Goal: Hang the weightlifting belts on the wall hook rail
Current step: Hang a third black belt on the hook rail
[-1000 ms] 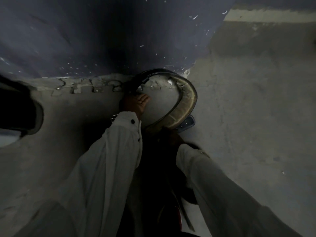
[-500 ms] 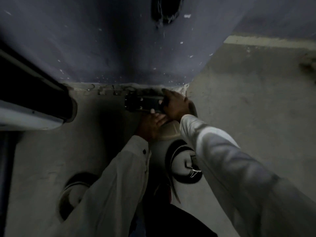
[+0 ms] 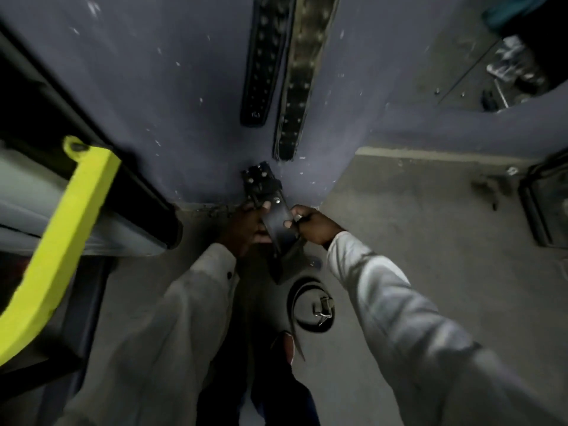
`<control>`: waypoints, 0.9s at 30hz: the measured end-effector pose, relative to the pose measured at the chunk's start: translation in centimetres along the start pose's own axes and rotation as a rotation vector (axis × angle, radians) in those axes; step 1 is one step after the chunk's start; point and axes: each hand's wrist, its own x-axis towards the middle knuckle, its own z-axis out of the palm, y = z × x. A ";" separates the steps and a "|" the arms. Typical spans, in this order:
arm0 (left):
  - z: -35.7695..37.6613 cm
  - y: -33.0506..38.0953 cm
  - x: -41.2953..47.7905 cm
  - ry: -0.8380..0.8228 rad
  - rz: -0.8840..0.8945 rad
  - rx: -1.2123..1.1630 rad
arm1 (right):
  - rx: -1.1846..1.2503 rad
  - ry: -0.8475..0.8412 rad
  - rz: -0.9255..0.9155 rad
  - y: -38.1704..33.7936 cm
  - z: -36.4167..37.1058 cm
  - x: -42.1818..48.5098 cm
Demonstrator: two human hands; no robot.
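Note:
I hold a black weightlifting belt (image 3: pixel 270 207) upright in front of the dark blue wall (image 3: pixel 184 103), its buckle end up. My left hand (image 3: pixel 246 229) grips its left edge and my right hand (image 3: pixel 310 224) pinches its right edge; the lower part hangs down between my sleeves. Two belts hang flat on the wall above: a black one (image 3: pixel 261 66) and a tan one (image 3: pixel 302 75) to its right. The hook rail is out of frame. A coiled black belt (image 3: pixel 310 305) with a metal buckle lies on the concrete floor below my right wrist.
A machine with a yellow bar (image 3: pixel 64 229) and dark padded frame (image 3: pixel 92 167) stands close on the left. Gym equipment (image 3: pixel 510 66) sits at the far right, and a dark framed object (image 3: pixel 544 204) at the right edge. My shoe (image 3: pixel 285 348) is near the coiled belt.
My view has tilted up, bringing the two hung belts into sight. Both hands have lifted the black belt off the floor and raised it towards the wall.

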 end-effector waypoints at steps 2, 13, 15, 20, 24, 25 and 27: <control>0.0 4.1 -3.8 -0.035 0.087 0.048 | -0.037 -0.021 -0.068 -4.3 -1.1 -2.6; 3.7 25.0 -22.5 -0.031 0.711 0.314 | -0.011 0.037 -0.554 -25.7 -9.0 -15.8; 5.1 27.5 -25.2 0.055 0.885 0.302 | 0.019 0.022 -0.638 -29.0 -10.0 -17.7; 7.1 33.4 -30.4 0.050 1.170 0.283 | 0.014 0.118 -0.819 -36.1 -11.8 -21.4; 7.3 38.0 -34.8 -0.099 1.191 0.328 | 0.061 0.183 -0.920 -40.6 -12.7 -23.8; 6.8 38.4 -35.4 -0.148 1.149 0.369 | 0.068 0.208 -0.941 -41.7 -13.0 -24.2; 5.2 38.0 -35.2 -0.210 1.040 0.429 | 0.056 0.261 -0.979 -43.7 -13.7 -25.0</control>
